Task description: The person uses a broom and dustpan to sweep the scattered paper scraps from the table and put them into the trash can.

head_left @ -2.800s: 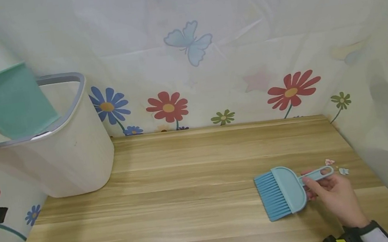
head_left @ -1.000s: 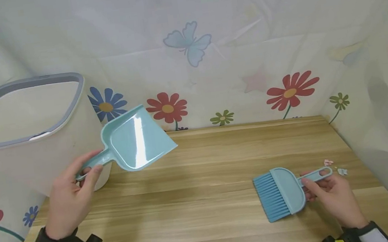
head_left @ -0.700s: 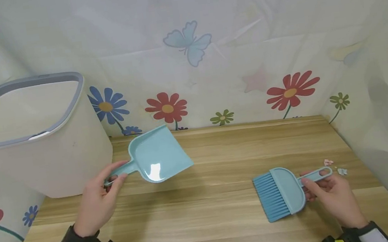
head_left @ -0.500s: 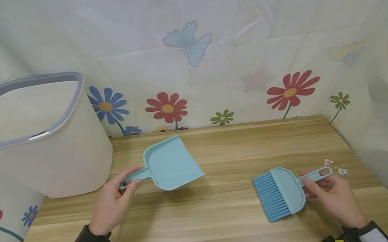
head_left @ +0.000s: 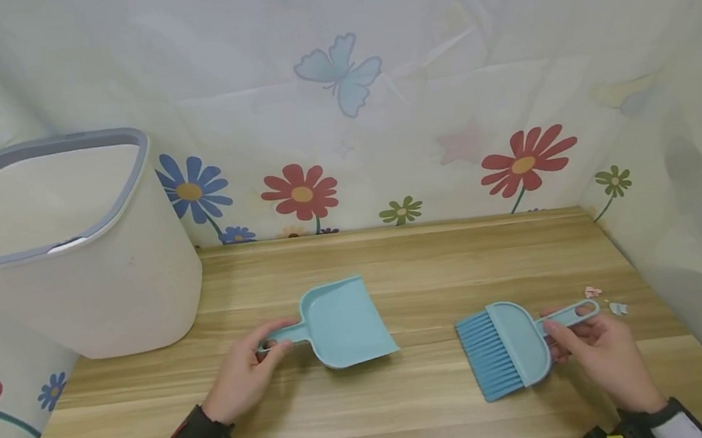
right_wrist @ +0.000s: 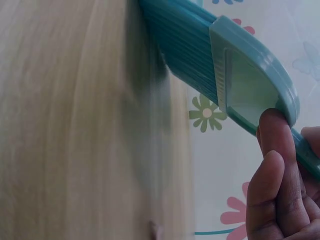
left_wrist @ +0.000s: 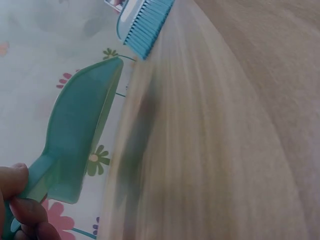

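Observation:
My left hand [head_left: 244, 372] grips the handle of a light blue dustpan [head_left: 347, 323] near the middle of the table. In the left wrist view the dustpan [left_wrist: 80, 125] hangs above the wood, with its shadow below. At the right, my right hand [head_left: 602, 356] holds a small blue hand brush [head_left: 511, 348] by its handle, bristles pointing left. The right wrist view shows the brush [right_wrist: 250, 75] from below, with fingers [right_wrist: 277, 140] under its handle. Just beyond the right hand lie a pinkish scrap [head_left: 593, 291] and a pale blue scrap [head_left: 618, 309], likely paper.
A tall white bin [head_left: 131, 287] with a grey rim stands at the table's back left. The wooden table [head_left: 380, 424] meets a flower-printed cloth [head_left: 419, 127] along its back and sides.
My left hand has carried the dustpan from over the bin rightward and down toward the table's middle, levelling it. The right hand and brush have stayed in place.

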{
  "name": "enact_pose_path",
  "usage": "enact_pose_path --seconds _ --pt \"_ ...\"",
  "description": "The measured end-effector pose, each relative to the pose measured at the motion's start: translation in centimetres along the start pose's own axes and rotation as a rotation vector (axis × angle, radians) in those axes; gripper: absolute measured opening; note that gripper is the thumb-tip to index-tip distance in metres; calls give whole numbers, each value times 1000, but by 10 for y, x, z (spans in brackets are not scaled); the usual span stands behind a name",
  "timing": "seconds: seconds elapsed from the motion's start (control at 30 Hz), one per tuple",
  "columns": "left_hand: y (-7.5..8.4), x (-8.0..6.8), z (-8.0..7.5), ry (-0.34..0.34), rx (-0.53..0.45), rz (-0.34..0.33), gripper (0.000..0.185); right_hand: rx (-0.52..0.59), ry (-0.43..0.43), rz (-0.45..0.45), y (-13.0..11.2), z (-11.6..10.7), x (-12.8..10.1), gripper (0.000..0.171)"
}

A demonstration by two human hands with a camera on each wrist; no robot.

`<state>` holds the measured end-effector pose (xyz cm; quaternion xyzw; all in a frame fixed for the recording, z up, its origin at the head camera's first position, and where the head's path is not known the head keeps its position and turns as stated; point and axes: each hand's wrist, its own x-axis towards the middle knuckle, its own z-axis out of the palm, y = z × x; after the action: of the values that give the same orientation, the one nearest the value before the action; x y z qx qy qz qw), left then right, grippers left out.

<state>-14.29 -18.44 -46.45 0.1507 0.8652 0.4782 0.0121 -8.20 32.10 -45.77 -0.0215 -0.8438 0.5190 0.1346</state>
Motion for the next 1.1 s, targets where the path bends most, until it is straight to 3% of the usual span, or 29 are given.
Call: enact_pose_path --seconds 0.13,0.37,0.47,0.63,0.7,0.9,1.0,1.1 --pt "-1 1 5 -9 4 -15 38 -32 20 -25 -6 -5 -4 22" --pt "-2 1 10 -29 5 -66 36 -102 147 -62 -17 -29 -16 20" --pt "-4 0 11 -43 0 -80 37 -144 202 4 -19 -43 -20 23" --pt "-7 0 12 -50 8 -89 37 -265 303 197 -20 -67 -26 21" --pt "-8 1 13 -51 10 -81 37 -298 352 224 -19 -74 -28 22" --pt "-13 2 15 -61 9 -65 36 -161 507 183 -15 -92 -33 22" --pt "-14 2 16 -66 3 -65 36 -116 563 236 -13 -99 -36 32" --pt "-15 3 16 -66 -5 -68 36 -145 581 279 -10 -103 -38 44"
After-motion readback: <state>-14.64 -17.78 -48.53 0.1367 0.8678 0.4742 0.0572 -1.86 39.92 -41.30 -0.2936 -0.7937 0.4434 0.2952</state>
